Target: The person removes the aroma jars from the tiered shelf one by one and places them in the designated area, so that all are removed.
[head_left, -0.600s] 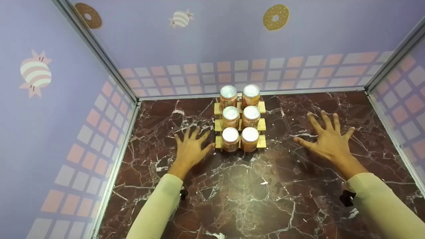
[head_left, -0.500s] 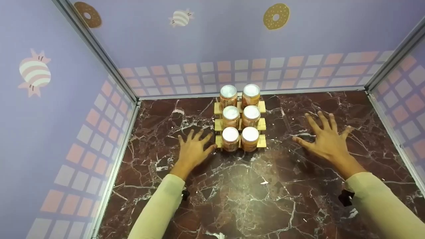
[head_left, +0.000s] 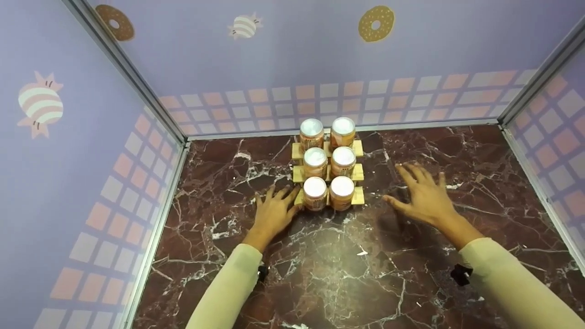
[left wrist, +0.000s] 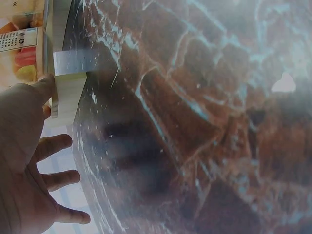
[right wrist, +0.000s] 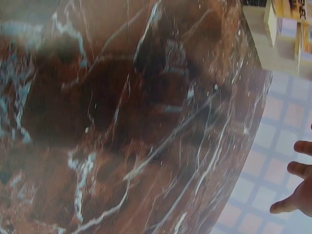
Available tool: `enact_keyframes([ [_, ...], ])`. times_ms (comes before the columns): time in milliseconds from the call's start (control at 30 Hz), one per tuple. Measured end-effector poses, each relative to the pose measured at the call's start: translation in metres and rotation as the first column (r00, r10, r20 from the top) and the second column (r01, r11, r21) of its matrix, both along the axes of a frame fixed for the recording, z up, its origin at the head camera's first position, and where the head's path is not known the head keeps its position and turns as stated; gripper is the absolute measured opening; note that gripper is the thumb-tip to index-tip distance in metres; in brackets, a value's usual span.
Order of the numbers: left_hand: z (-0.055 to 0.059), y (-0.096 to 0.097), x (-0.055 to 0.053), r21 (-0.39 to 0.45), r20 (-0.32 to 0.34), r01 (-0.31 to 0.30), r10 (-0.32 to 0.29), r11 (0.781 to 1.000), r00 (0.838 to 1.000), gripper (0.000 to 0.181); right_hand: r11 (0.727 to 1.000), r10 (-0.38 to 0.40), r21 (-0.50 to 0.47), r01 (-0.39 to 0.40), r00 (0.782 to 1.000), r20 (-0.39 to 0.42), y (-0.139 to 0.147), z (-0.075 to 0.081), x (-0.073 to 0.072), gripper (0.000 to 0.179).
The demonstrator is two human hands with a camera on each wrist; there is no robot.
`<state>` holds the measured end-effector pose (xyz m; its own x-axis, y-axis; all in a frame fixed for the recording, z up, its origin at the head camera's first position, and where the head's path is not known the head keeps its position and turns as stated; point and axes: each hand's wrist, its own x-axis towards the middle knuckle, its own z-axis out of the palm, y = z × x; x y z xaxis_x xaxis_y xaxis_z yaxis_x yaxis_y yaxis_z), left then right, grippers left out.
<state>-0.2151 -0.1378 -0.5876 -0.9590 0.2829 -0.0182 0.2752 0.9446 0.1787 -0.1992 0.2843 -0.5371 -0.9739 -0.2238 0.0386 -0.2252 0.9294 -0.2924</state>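
A pale wooden stepped stand (head_left: 358,196) carries several orange drink cans with silver tops, two on each of its three levels. My left hand (head_left: 273,214) is at the left end of the lowest step, fingers spread, thumb close to the front left can (head_left: 314,200). In the left wrist view the thumb of the left hand (left wrist: 22,151) overlaps the stand's edge (left wrist: 70,97); whether it presses there I cannot tell. To the right of the stand, apart from it, my right hand (head_left: 427,198) hovers with fingers spread and holds nothing.
The stand is on a dark red marbled tabletop (head_left: 338,265), near the purple back wall (head_left: 292,55). Side walls (head_left: 560,137) close off the left and right, with metal strips (head_left: 157,228) along their lower edges.
My left hand has moved right and slightly nearer me, up to the stand's left end. My right hand has moved left toward the stand. The cans keep their places on it.
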Motion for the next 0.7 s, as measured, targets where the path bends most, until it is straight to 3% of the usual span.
enact_keyframes([
  [200,-0.002,0.003,0.000,0.034,-0.036,0.004,-0.003,0.999,0.999,0.060,0.997,0.075,-0.020,-0.076,0.996,-0.050,-0.018,-0.003,0.002,0.099],
  [467,-0.004,0.002,0.002,0.053,-0.069,0.012,-0.009,0.999,0.998,0.057,0.976,0.200,-0.072,-0.207,0.975,-0.095,-0.048,-0.005,0.004,0.093],
  [700,-0.001,0.007,0.002,0.067,-0.052,0.009,-0.005,0.998,0.999,0.055,0.960,0.225,-0.139,-0.245,0.964,-0.145,-0.069,-0.004,0.004,0.087],
])
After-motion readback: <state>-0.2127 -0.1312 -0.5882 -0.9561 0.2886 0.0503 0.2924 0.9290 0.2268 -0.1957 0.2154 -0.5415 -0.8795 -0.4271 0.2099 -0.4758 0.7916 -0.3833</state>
